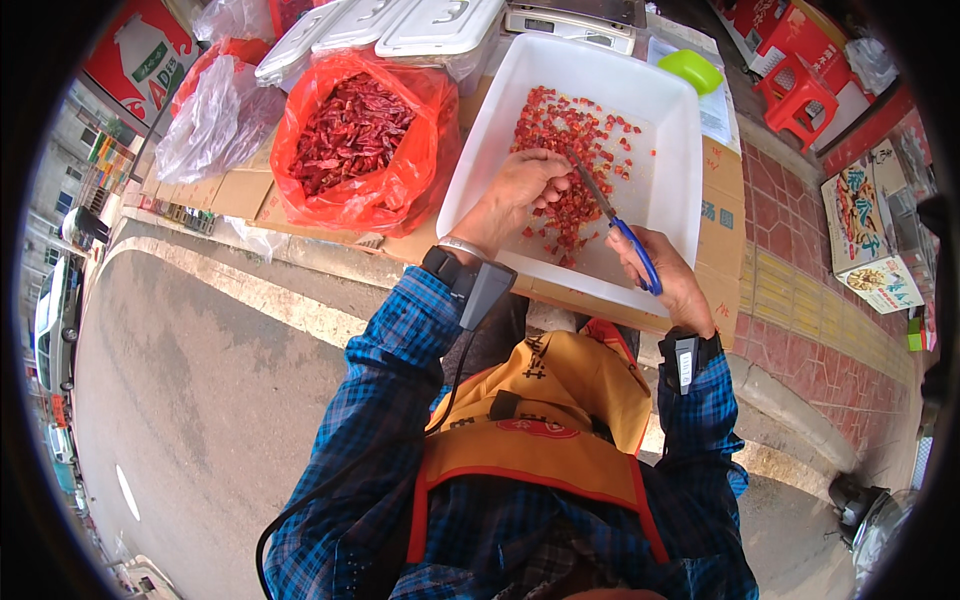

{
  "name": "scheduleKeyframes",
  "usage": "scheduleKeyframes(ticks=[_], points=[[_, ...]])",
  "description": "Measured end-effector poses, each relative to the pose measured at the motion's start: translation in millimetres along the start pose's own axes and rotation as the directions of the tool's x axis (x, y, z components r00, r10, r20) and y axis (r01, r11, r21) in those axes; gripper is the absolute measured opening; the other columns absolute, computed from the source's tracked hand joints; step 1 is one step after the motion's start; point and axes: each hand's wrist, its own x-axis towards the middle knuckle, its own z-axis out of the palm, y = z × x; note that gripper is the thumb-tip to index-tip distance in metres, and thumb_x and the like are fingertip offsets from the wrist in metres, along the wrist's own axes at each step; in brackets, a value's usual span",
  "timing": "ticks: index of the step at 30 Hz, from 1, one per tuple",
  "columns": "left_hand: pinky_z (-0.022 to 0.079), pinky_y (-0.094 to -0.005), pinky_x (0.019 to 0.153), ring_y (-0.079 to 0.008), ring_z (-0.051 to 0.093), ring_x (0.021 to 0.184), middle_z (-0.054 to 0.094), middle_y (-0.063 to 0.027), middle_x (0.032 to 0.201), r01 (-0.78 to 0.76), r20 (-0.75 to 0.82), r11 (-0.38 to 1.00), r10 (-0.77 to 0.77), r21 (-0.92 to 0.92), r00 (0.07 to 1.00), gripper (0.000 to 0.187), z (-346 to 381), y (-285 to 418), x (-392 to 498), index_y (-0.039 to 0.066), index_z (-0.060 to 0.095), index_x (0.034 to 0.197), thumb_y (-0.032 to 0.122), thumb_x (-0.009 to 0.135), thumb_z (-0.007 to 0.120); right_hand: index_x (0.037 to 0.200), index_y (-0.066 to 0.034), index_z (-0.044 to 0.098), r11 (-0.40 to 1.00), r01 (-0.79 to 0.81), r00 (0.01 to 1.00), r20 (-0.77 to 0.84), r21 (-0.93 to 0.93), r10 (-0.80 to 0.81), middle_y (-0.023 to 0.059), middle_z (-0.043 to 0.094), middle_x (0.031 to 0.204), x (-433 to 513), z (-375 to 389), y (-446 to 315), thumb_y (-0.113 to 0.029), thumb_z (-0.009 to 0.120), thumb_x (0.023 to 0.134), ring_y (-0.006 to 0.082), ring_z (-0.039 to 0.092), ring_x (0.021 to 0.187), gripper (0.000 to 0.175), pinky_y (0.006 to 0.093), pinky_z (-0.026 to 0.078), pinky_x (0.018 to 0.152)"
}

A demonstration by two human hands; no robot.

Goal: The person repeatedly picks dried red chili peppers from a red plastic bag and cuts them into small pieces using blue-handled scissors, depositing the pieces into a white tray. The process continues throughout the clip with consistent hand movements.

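My right hand (pixel 660 262) grips blue-handled scissors (pixel 637 255) over the near right part of a white plastic tub (pixel 679 187). The blades point up and left, their tips close to the fingers of my left hand (pixel 536 180). That hand hangs over the tub with its fingers curled; whether a chili is pinched in them cannot be made out. Below both hands, cut pieces of dried red chili (pixel 570 217) and pale seeds are scattered on the tub's floor. Whole dried red chilies (pixel 352 135) fill an open red plastic bag (pixel 420 172) left of the tub.
Flattened cardboard (pixel 720 247) covers the table. White-lidded plastic boxes (pixel 442 26) and a digital scale (pixel 570 30) stand behind. A green plastic bowl (pixel 690 71) sits past the tub's far right corner. Clear plastic bags (pixel 217 124) lie left. A red stool (pixel 799 101) stands on the pavement.
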Motion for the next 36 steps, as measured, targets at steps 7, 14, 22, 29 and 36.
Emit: scheduleKeyframes(ticks=[7, 14, 22, 29, 36], points=[[0.039, -0.0211, 0.049, -0.0074, 0.053, 0.054, 0.062, 0.0004, 0.072, 0.008, -0.015, 1.0, -0.008, 0.002, 1.0, 0.011, 1.4, 2.4, -1.8, 0.01, 0.063, 0.09, 0.02, 0.084, 0.063, 0.086, -0.0069, 0.057, 0.995, 0.01, 1.0, -0.009, -0.102, -0.011, -0.008, 0.041, 0.062, 3.7, -1.0, 5.2, -0.047, 0.061, 0.087, 0.0021, 0.037, 0.051, 0.041, 0.0194, 0.026, 0.045], [0.039, -0.0208, 0.05, -0.007, 0.052, 0.055, 0.062, 0.0011, 0.073, 0.022, -0.017, 0.999, -0.021, 0.024, 1.0, 0.011, 2.5, 3.8, -3.2, 0.011, 0.062, 0.09, 0.02, 0.084, 0.063, 0.083, -0.0093, 0.056, 0.999, 0.022, 1.0, -0.019, -0.032, -0.023, -0.0082, 0.039, 0.058, 3.0, -0.8, 5.5, -0.047, 0.061, 0.086, 0.0019, 0.035, 0.049, 0.038, 0.0199, 0.025, 0.044], [0.039, -0.0212, 0.05, -0.007, 0.053, 0.055, 0.062, 0.0008, 0.073, 0.018, -0.019, 1.0, -0.018, 0.022, 1.0, 0.012, 3.0, 4.2, -2.8, 0.011, 0.062, 0.092, 0.02, 0.085, 0.062, 0.086, -0.0086, 0.057, 0.997, 0.006, 0.999, -0.034, -0.08, -0.009, -0.0081, 0.038, 0.057, 0.2, 1.4, 1.1, -0.047, 0.061, 0.087, 0.0015, 0.033, 0.047, 0.039, 0.0197, 0.024, 0.044], [0.039, -0.0211, 0.05, -0.0072, 0.053, 0.054, 0.062, 0.0004, 0.073, 0.016, 0.001, 0.999, -0.016, 0.039, 1.0, 0.013, 1.2, 3.4, -1.7, 0.01, 0.062, 0.092, 0.02, 0.084, 0.063, 0.09, -0.0025, 0.058, 1.0, -0.005, 1.0, 0.005, 0.013, 0.005, -0.0078, 0.039, 0.056, -0.8, -0.8, 2.1, -0.046, 0.061, 0.087, 0.0017, 0.035, 0.047, 0.044, 0.0192, 0.024, 0.043], [0.039, -0.0206, 0.049, -0.0067, 0.052, 0.054, 0.062, 0.0008, 0.072, 0.022, -0.001, 0.999, -0.022, 0.025, 1.0, 0.013, 2.7, 3.6, -3.7, 0.01, 0.062, 0.093, 0.021, 0.085, 0.063, 0.091, 0.0016, 0.057, 0.981, -0.019, 0.999, 0.029, 0.193, 0.014, -0.0063, 0.041, 0.056, 0.9, -1.8, 3.2, -0.039, 0.064, 0.087, 0.0014, 0.034, 0.04, 0.041, 0.0184, 0.024, 0.037]])
